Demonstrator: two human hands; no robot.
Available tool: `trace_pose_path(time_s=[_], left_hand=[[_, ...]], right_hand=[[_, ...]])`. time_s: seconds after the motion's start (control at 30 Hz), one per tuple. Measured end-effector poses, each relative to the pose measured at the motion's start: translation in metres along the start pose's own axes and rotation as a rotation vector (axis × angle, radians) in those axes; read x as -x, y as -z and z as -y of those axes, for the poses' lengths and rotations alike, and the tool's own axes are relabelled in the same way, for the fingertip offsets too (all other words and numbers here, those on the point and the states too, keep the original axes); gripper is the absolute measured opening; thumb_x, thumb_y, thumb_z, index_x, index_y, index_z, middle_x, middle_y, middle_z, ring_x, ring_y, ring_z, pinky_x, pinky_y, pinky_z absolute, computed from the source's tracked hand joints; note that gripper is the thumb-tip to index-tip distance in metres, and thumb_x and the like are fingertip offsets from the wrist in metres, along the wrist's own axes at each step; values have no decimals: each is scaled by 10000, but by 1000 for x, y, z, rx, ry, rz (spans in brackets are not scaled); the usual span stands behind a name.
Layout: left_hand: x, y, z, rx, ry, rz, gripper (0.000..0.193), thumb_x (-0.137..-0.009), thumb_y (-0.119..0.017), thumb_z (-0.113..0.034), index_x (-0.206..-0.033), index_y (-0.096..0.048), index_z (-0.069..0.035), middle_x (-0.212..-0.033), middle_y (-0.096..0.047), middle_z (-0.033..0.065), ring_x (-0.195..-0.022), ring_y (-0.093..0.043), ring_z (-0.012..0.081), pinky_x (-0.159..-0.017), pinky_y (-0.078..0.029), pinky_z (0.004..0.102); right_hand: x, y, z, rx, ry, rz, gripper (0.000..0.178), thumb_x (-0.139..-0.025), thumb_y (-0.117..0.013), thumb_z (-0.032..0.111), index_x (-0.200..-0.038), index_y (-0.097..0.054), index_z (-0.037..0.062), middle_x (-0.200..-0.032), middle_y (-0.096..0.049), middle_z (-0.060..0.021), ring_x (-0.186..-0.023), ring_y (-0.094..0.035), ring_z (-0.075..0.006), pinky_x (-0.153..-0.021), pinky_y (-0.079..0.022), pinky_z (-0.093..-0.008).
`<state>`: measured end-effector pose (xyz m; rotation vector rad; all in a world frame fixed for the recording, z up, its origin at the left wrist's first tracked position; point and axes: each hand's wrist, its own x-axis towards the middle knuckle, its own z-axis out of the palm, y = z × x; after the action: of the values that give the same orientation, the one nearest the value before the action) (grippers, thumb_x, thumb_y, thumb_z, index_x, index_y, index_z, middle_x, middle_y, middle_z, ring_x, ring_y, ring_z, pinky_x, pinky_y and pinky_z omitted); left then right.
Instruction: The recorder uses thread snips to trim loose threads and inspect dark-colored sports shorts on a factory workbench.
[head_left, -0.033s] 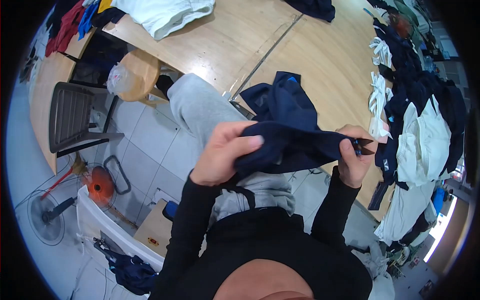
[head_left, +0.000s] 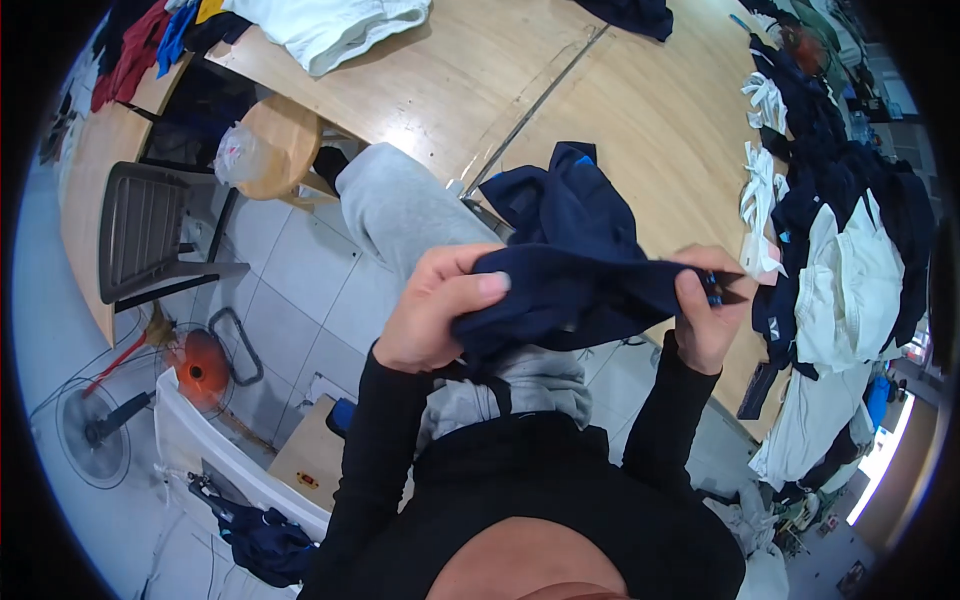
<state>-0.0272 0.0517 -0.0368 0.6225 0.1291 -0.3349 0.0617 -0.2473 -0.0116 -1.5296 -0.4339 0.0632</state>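
Note:
A navy blue garment (head_left: 570, 300) is stretched between my two hands above my lap. Its far part lies bunched on the wooden table (head_left: 690, 130), with a small bright blue patch showing. At the garment's left end, my left hand (head_left: 430, 315) is closed on the cloth, thumb on top. My right hand (head_left: 703, 320) pinches the other end between thumb and fingers. Out of that same hand stick the two dark, spread points of what look like small thread snips (head_left: 735, 288); their handles are hidden in the palm.
White cloth (head_left: 330, 30) lies on the table at the far left. Piled navy and white garments (head_left: 850, 280) line the right edge. To the left stand a round wooden stool (head_left: 280, 150) with a plastic bag, a grey chair (head_left: 145, 235) and a fan (head_left: 95, 435).
My left hand has shifted slightly left with its end of the garment, and the cloth's folds have moved a little. My right hand stays nearly in place.

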Motion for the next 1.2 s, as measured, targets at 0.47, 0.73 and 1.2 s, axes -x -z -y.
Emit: trace_pose_path(time_s=[0.47,0.73,1.2], left_hand=[[40,56,32,-135,-206,-361,585,-857,-757,-17,-1386,-507,-1,-1263,-664,105,-1131,-677,162,-1043,-525,296],[38,22,17,-177,-256,-310,530,-917,-740,32,-1375,-483,-32,-1238,-682,89,-1126,-672,133,-1013,-525,274],[29,16,23,-329,-267,-155,553,-928,-734,44,-1427,-498,9,-1261,-692,89,-1169,-670,142,-1070,-500,293]], right_hand=[[9,-65,-32,317,-175,267,177,-965,-764,-25,-1140,-793,-26,-994,-807,-91,-742,-662,-64,-627,-453,-203],[20,-94,-42,-154,-606,164,109,-1023,-717,37,-1119,-712,-14,-858,-723,-56,-550,-645,-100,-504,-453,-236],[-4,-40,-16,-8,26,296,275,-941,-810,92,-1167,-726,-39,-932,-657,-36,-689,-533,-90,-617,-394,-244]])
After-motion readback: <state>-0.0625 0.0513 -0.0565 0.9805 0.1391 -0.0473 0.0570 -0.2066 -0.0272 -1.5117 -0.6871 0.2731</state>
